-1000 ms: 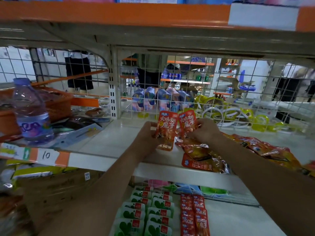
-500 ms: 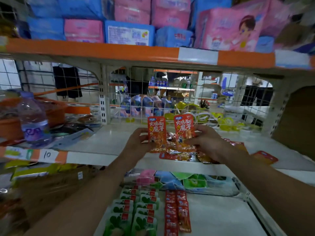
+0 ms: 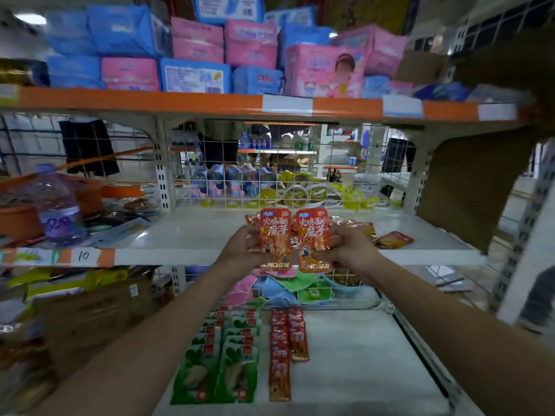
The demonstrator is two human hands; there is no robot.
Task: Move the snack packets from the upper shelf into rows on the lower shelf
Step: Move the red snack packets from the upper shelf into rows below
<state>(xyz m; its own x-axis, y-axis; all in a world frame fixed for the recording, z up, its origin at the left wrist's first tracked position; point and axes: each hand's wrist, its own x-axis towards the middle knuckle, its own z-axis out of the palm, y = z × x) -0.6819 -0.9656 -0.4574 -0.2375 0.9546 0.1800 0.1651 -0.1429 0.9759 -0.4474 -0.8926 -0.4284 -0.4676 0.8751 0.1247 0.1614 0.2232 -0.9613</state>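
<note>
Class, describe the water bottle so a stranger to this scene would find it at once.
Start at the white middle shelf, whose front edge carries a tag marked "10". Above that tag stands the water bottle, in front of an orange basket: the only bottle there, clear with purple cap and label.

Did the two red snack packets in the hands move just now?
Yes. The red snack packets came toward the person: before, they were above the upper shelf; now their lower ends overlap its white front edge.
</note>
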